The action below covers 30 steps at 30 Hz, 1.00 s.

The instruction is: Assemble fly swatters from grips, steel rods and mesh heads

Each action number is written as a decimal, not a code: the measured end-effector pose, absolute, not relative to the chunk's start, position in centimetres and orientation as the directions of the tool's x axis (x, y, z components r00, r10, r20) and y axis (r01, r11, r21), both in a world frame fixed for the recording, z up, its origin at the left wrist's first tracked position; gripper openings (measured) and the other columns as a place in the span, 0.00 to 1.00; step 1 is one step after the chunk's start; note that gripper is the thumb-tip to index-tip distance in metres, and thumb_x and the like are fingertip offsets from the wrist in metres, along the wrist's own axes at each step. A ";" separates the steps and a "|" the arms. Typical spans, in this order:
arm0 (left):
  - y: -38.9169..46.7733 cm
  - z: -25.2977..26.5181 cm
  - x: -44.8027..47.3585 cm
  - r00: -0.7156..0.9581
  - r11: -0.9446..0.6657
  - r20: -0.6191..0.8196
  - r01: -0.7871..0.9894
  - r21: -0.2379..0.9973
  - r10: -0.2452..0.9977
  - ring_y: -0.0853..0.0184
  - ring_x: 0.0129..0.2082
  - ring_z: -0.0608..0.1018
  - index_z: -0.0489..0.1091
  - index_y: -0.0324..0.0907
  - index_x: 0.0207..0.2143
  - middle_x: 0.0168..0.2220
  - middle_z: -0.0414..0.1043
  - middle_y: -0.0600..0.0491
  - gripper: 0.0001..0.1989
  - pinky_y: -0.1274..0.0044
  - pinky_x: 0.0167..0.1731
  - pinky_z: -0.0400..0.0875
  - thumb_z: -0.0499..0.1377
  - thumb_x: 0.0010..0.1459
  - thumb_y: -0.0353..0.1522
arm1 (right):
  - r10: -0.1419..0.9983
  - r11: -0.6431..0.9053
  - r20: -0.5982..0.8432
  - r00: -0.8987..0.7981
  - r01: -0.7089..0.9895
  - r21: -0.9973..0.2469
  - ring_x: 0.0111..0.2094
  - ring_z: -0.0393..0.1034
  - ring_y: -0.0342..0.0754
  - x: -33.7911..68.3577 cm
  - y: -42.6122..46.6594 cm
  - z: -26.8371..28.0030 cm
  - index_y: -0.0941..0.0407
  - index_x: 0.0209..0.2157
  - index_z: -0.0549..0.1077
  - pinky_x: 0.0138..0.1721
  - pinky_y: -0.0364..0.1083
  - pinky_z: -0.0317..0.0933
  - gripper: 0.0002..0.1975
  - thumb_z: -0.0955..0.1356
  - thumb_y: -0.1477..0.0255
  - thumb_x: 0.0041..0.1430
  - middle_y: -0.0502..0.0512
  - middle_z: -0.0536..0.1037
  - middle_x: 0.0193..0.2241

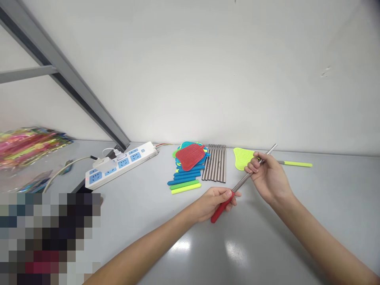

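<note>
My left hand (218,201) is closed around a red handle grip (219,212) at the lower end of a metal rod. Higher up, my right hand (268,174) grips the silver metal rod (242,183), which slants up to the right above the table. Behind my right hand lies a yellow-green fly swatter, its mesh head (243,157) to the left and its yellow handle (298,164) to the right. A row of several metal rods (215,164) lies to the left, beside a pile of swatter heads topped by a red one (191,155). Blue, green and yellow handle grips (185,183) lie below the pile.
A white power strip (133,158) with plugs and a cable stands on the table (142,221) at the left. Plastic-wrapped colourful packs (29,146) lie at the far left. A grey metal frame (74,87) rises there, and a pale wall (222,79) closes the back.
</note>
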<state>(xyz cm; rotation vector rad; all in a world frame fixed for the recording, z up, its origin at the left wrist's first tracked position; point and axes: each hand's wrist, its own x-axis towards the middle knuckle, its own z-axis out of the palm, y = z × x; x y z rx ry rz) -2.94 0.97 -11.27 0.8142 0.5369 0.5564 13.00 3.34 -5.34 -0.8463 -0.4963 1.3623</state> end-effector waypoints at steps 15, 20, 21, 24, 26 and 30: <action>0.9 -11.9 -3.1 0.755 0.495 -0.181 -0.211 0.843 0.630 0.78 0.21 0.64 0.70 0.33 0.27 0.31 0.66 0.49 0.16 0.81 0.25 0.55 0.54 0.53 0.39 | 0.971 -0.090 -0.214 0.111 -0.655 -0.750 0.14 0.42 0.36 12.4 2.2 -4.4 0.58 0.22 0.66 0.15 0.38 0.46 0.05 0.63 0.74 0.51 0.42 0.49 0.13; 0.9 -11.8 -3.0 0.760 0.500 -0.176 -0.218 0.838 0.626 0.77 0.21 0.64 0.70 0.33 0.28 0.28 0.65 0.51 0.15 0.81 0.25 0.55 0.54 0.53 0.39 | 0.959 -0.167 -0.276 0.060 -0.670 -0.723 0.14 0.41 0.35 11.4 2.0 -5.5 0.58 0.22 0.65 0.15 0.38 0.47 0.04 0.63 0.74 0.50 0.41 0.48 0.13; 0.9 -11.9 -3.0 0.757 0.505 -0.175 -0.228 0.832 0.629 0.77 0.21 0.64 0.70 0.34 0.27 0.27 0.65 0.52 0.15 0.81 0.25 0.55 0.54 0.53 0.39 | 0.955 -0.187 -0.291 0.049 -0.662 -0.726 0.14 0.41 0.35 11.0 1.7 -5.8 0.58 0.23 0.65 0.15 0.38 0.47 0.04 0.63 0.74 0.50 0.41 0.48 0.13; 0.9 -12.0 -3.0 0.753 0.520 -0.173 -0.251 0.816 0.634 0.75 0.21 0.65 0.68 0.34 0.26 0.24 0.64 0.52 0.15 0.80 0.25 0.56 0.54 0.53 0.39 | 0.914 -0.338 -0.404 -0.024 -0.594 -0.730 0.13 0.43 0.36 9.9 1.0 -6.7 0.57 0.23 0.64 0.13 0.38 0.44 0.06 0.62 0.71 0.50 0.41 0.48 0.13; 0.8 -12.1 -3.0 0.752 0.522 -0.177 -0.250 0.815 0.636 0.75 0.21 0.65 0.68 0.34 0.26 0.24 0.63 0.53 0.15 0.80 0.25 0.56 0.54 0.53 0.39 | 0.905 -0.360 -0.425 -0.018 -0.566 -0.741 0.13 0.44 0.37 9.5 0.7 -7.1 0.56 0.23 0.63 0.13 0.38 0.42 0.06 0.62 0.70 0.50 0.42 0.48 0.12; 0.8 -11.9 -2.9 0.743 0.521 -0.180 -0.255 0.815 0.645 0.75 0.22 0.64 0.68 0.34 0.27 0.24 0.63 0.53 0.15 0.80 0.26 0.56 0.55 0.52 0.39 | 0.904 -0.383 -0.424 -0.054 -0.541 -0.748 0.14 0.49 0.38 9.6 0.8 -7.1 0.56 0.24 0.64 0.13 0.38 0.44 0.06 0.61 0.68 0.50 0.43 0.51 0.13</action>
